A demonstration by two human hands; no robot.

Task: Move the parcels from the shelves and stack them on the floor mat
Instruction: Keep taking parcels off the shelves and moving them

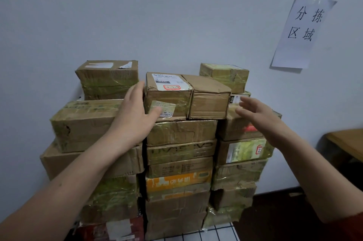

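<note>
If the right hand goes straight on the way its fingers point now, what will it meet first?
Most likely the right end of the plain brown parcel on top of the middle stack. The right hand is open and apart from it. Depth is unclear.

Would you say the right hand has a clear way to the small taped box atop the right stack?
Probably yes. The right hand hovers open just below the small taped box, nothing between them; the plain brown parcel stands to its left, off the path.
</note>
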